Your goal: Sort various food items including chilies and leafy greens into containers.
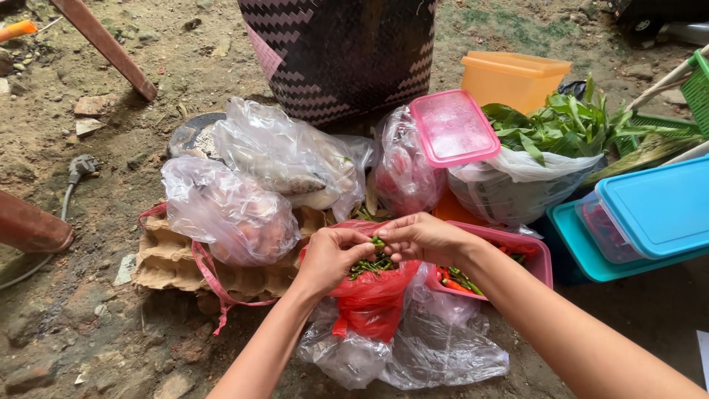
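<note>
The scene lies outdoors on bare, packed dirt ground point(111, 148) strewn with small stones and bits of rubble; everything rests directly on it. At the centre sits a red plastic bag point(373, 299) of small green chillies point(373, 260), its mouth open upward. The left hand point(330, 255) is at the bag's left rim, its grip pinched narrow on a few green chillies at the bag's mouth. The right hand point(422, 236) hovers just over the bag's right rim, fingertips pinching a green chilli at the top of the pile, touching the left hand's fingers.

Just right of the red bag stands a pink tub point(543, 258) holding red and green chillies. Under and in front of the bag lies crumpled clear plastic point(413, 355). Left of the bag, a cardboard egg tray point(166, 262) carries a clear bag of eggs point(233, 214). Behind the bag stand more filled clear bags point(295, 159), a pink lid point(454, 127) and a dark woven basket point(340, 52). Further right of the bag are leafy greens point(561, 125), an orange container point(513, 77) and blue lidded boxes point(657, 207). Far left of the bag a grey cable plug point(80, 168) lies on the dirt.
</note>
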